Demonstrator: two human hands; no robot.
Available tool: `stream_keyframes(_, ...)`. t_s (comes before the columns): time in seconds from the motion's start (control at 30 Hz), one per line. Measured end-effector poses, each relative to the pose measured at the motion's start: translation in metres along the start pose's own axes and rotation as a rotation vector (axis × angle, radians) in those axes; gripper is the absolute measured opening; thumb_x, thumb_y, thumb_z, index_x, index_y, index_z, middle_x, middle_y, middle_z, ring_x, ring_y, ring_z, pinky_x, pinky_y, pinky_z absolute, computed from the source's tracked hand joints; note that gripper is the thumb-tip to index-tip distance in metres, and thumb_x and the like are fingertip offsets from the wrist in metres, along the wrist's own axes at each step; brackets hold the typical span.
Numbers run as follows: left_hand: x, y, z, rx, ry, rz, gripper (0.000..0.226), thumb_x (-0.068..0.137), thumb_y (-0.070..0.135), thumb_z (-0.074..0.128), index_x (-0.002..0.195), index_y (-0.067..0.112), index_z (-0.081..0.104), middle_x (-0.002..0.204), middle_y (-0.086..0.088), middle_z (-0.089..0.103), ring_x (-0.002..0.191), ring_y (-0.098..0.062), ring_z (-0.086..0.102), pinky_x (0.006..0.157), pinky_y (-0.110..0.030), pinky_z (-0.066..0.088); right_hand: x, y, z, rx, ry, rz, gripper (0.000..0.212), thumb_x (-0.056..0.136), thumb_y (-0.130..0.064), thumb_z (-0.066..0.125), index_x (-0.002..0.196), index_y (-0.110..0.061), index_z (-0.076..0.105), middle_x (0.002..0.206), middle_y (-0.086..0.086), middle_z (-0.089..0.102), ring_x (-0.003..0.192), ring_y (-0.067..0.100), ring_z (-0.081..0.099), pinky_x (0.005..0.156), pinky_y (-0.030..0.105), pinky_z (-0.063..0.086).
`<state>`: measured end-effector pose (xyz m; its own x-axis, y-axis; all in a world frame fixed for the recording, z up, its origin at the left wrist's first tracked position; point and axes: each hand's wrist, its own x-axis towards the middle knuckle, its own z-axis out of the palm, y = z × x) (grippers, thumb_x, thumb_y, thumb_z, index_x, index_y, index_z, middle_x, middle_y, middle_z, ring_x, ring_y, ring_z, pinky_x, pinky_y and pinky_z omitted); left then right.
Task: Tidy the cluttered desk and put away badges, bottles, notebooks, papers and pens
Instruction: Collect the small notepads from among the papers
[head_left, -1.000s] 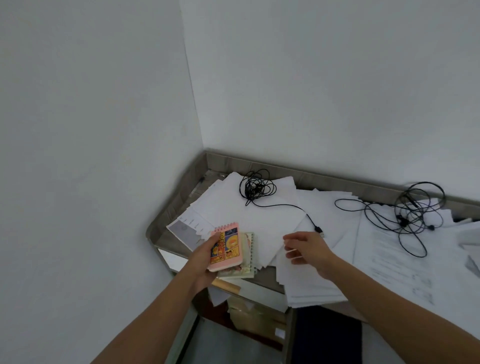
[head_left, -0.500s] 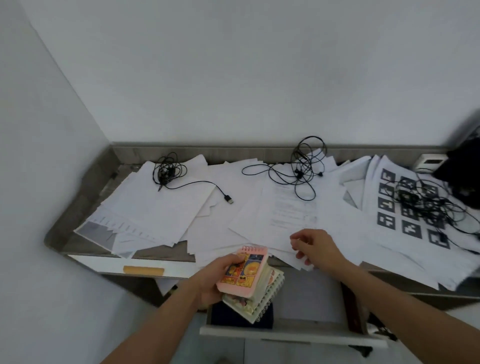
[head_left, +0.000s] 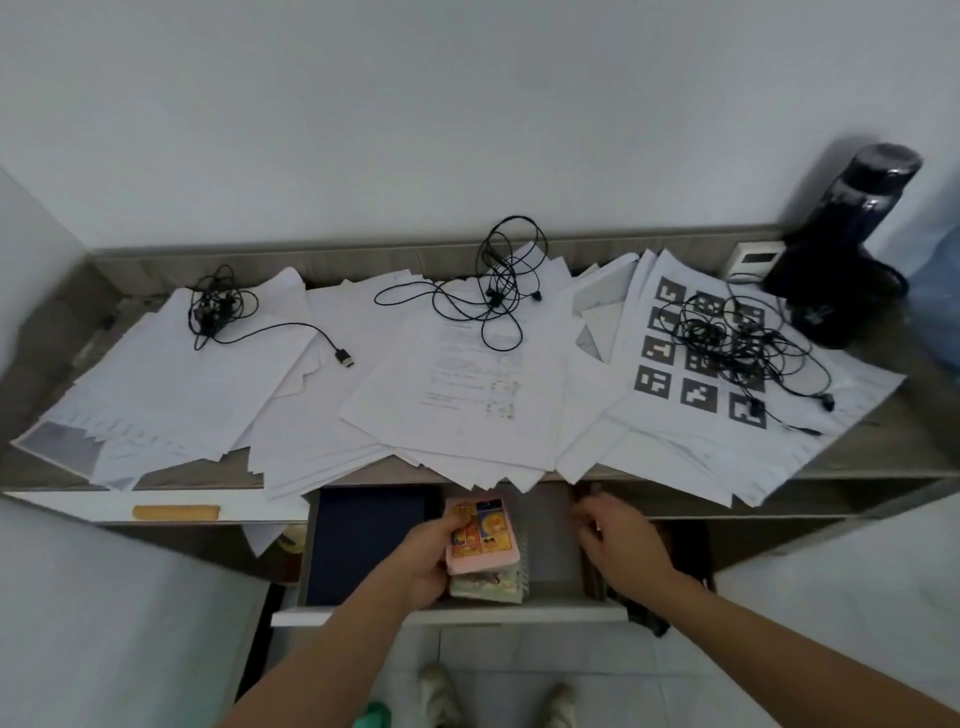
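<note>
My left hand (head_left: 428, 556) grips a small stack of notebooks inside the open drawer (head_left: 457, 614): a pink spiral notebook (head_left: 483, 535) with an orange cartoon cover on top, a pale green one (head_left: 488, 586) beneath. A dark blue notebook (head_left: 363, 540) lies flat in the drawer's left half. My right hand (head_left: 618, 535) hovers over the drawer's right side with fingers loosely curled, holding nothing. Loose white papers (head_left: 467, 384) cover the desk top. A dark bottle (head_left: 852, 228) stands at the back right.
Three tangles of black cable lie on the papers: left (head_left: 223, 312), middle (head_left: 504, 291), right (head_left: 737, 343) over a sheet of square markers. A white device (head_left: 753, 258) sits by the wall. A shut drawer with a tan handle (head_left: 174, 512) is left. My shoes (head_left: 441, 696) are below.
The view swung from the desk's left corner to its centre. My left hand carried the notebooks down into the open drawer. My right hand left the papers and dropped to the drawer's right side.
</note>
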<state>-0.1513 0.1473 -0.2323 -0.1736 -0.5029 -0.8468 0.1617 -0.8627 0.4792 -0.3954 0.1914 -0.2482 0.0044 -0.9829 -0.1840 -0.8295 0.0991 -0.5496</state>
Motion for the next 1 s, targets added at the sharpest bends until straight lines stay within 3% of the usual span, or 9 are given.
stream_keyframes(0.07,0.013,-0.005,0.012,0.017,0.031,0.02,0.026,0.096,0.008,0.053,0.119,-0.002,0.058,0.11,-0.024,0.068,0.1,-0.037,0.066,0.085,-0.055,0.053,-0.003,0.004,0.008,0.003,0.033,-0.009,0.033,0.084,-0.011,0.064,0.117,-0.013,0.064,0.11,0.008,0.059,0.101,0.025,0.057,0.077,0.037,0.051)
stream_keyframes(0.13,0.023,-0.012,0.025,0.058,0.048,0.032,0.027,0.095,0.005,0.054,0.121,0.001,0.056,0.111,-0.022,0.068,0.099,-0.035,0.066,0.078,-0.05,0.055,-0.006,0.005,0.008,0.077,0.08,0.036,0.044,0.085,-0.007,0.063,0.129,-0.012,0.057,0.119,0.009,0.054,0.105,0.025,0.056,0.082,0.035,0.05)
stream_keyframes(0.27,0.037,-0.025,0.049,0.172,0.001,0.07,0.029,0.092,0.003,0.055,0.121,0.008,0.055,0.111,-0.017,0.069,0.104,-0.034,0.065,0.092,-0.055,0.051,-0.005,0.02,0.008,0.203,0.02,0.263,0.04,0.089,-0.01,0.061,0.129,-0.014,0.054,0.115,0.008,0.063,0.096,0.025,0.064,0.083,0.038,0.052)
stream_keyframes(0.33,0.042,-0.034,0.059,0.278,-0.01,0.102,0.028,0.091,0.002,0.057,0.119,0.009,0.056,0.108,-0.01,0.07,0.097,-0.025,0.066,0.085,-0.042,0.053,-0.007,0.038,0.012,0.23,-0.074,0.344,0.034,0.089,-0.012,0.058,0.123,-0.016,0.059,0.104,0.004,0.071,0.09,0.023,0.068,0.081,0.041,0.055)
stream_keyframes(0.43,0.043,-0.042,0.071,0.476,0.009,0.158,0.015,0.096,0.004,0.052,0.107,0.013,0.056,0.101,-0.002,0.066,0.084,-0.011,0.064,0.061,-0.019,0.05,-0.012,0.057,0.014,0.297,-0.166,0.385,0.024,0.091,-0.004,0.053,0.108,-0.016,0.065,0.082,-0.003,0.067,0.08,0.02,0.065,0.073,0.031,0.053)
stream_keyframes(0.57,0.049,-0.047,0.071,0.629,0.129,0.192,0.016,0.098,0.007,0.046,0.091,0.01,0.059,0.099,-0.009,0.066,0.087,-0.019,0.063,0.066,-0.023,0.049,-0.017,0.048,0.011,0.522,-0.274,0.456,0.029,0.096,0.004,0.045,0.102,-0.018,0.062,0.074,0.003,0.063,0.063,0.016,0.059,0.053,0.028,0.045)
stream_keyframes(0.67,0.054,-0.053,0.072,0.715,0.135,0.163,0.016,0.098,0.01,0.046,0.099,0.004,0.061,0.104,-0.01,0.068,0.093,-0.021,0.066,0.075,-0.031,0.057,-0.012,0.045,0.013,0.52,-0.317,0.427,0.031,0.097,0.003,0.042,0.099,-0.018,0.064,0.071,0.001,0.064,0.057,0.012,0.058,0.049,0.024,0.043)
stream_keyframes(0.73,0.055,-0.054,0.074,0.755,0.114,0.154,0.021,0.097,0.009,0.044,0.105,0.006,0.063,0.107,-0.01,0.07,0.095,-0.021,0.067,0.084,-0.033,0.057,-0.01,0.045,0.011,0.535,-0.339,0.424,0.034,0.097,0.004,0.04,0.096,-0.016,0.067,0.067,0.001,0.063,0.055,0.011,0.055,0.048,0.024,0.041)
stream_keyframes(1.0,0.043,-0.049,0.068,0.895,0.1,0.217,0.017,0.096,0.007,0.048,0.095,0.009,0.065,0.104,-0.008,0.069,0.094,-0.019,0.065,0.079,-0.027,0.054,-0.019,0.036,-0.001,0.53,-0.386,0.4,0.037,0.098,0.002,0.038,0.103,-0.018,0.069,0.079,0.007,0.067,0.069,0.02,0.062,0.059,0.029,0.046)
